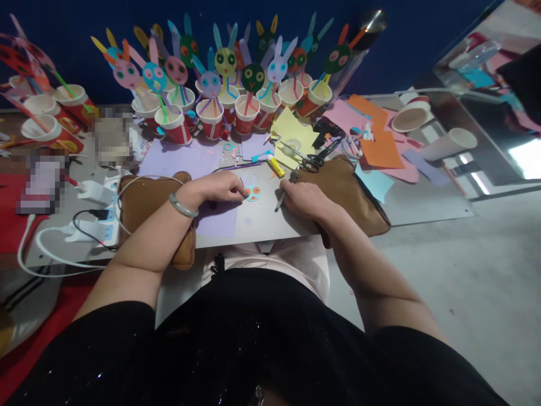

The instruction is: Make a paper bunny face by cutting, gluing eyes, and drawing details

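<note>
Frame center, left hand point(222, 187) at light-blue paper face point(253, 194), grip unclear; right hand point(303, 197), fingers clamped on pen point(278, 203).

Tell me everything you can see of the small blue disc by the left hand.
The disc is round, light blue and looks like cut paper. Two orange patches sit on it like eyes; finer marks are too small to tell. It lies flat on the pale table, just by the left hand, whose fingertips are at its left edge, touching or nearly so. The right hand is apart from it.
</note>
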`<act>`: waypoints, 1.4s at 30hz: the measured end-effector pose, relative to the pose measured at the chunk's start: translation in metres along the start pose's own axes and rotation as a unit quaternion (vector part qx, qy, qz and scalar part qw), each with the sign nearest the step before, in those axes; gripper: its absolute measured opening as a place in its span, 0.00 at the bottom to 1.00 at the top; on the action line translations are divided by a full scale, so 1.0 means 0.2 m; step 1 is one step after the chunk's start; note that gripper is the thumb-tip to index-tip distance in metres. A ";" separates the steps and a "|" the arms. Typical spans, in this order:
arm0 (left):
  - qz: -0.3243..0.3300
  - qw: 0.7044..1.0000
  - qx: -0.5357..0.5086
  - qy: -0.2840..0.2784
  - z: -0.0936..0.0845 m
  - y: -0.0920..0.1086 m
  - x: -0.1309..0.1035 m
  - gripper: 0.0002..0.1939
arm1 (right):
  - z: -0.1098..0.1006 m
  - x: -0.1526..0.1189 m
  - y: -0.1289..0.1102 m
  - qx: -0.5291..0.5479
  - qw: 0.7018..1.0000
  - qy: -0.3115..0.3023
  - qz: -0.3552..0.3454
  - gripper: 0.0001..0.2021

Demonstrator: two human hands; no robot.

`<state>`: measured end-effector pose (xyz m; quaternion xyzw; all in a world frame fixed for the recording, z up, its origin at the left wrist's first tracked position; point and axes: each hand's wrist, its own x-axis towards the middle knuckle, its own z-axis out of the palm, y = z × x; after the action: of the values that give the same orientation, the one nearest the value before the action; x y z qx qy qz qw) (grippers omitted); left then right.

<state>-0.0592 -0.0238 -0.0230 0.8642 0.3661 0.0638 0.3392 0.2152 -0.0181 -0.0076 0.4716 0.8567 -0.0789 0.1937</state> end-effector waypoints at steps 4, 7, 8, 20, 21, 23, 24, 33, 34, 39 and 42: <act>-0.012 1.000 -0.019 -0.007 -0.01 0.02 -0.01 0.14 | 0.02 0.00 0.01 0.003 1.000 0.010 0.002 0.20; -0.030 0.999 -0.026 -0.013 -0.02 0.04 -0.01 0.15 | 0.03 0.00 0.02 0.010 1.000 0.015 0.001 0.19; -0.036 0.999 -0.028 -0.013 -0.02 0.04 -0.01 0.16 | 0.04 0.01 0.02 0.013 1.000 0.017 0.002 0.19; -0.032 0.999 -0.022 -0.003 -0.02 0.03 -0.01 0.16 | 0.05 0.02 0.05 0.011 0.999 0.029 -0.012 0.19; -0.033 0.999 -0.023 0.000 -0.02 0.03 -0.01 0.17 | 0.05 0.01 0.05 0.011 0.999 0.030 -0.013 0.19; -0.037 0.999 -0.022 0.004 -0.02 0.04 -0.01 0.17 | 0.06 0.01 0.04 0.010 0.999 0.042 -0.009 0.19; -0.042 0.999 -0.021 0.005 -0.02 0.04 -0.01 0.16 | 0.07 0.00 0.03 0.013 0.998 0.058 -0.006 0.19; -0.129 0.989 0.060 0.045 -0.03 0.05 0.00 0.11 | 0.25 -0.09 -0.20 0.176 0.954 0.163 -0.180 0.12; -0.139 0.986 0.067 0.055 -0.03 0.05 0.00 0.12 | 0.27 -0.09 -0.22 0.193 0.949 0.161 -0.192 0.12; -0.159 0.981 0.071 0.090 -0.03 0.05 0.00 0.11 | 0.28 -0.08 -0.32 0.213 0.953 0.138 -0.168 0.09; -0.148 0.982 0.052 0.101 -0.03 0.05 0.00 0.10 | 0.26 -0.07 -0.35 0.216 0.958 0.124 -0.141 0.08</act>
<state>-0.0557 -0.0248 -0.0127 0.8058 0.5255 0.0808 0.2608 0.1762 -0.0827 -0.0522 0.3824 0.8944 -0.2294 -0.0333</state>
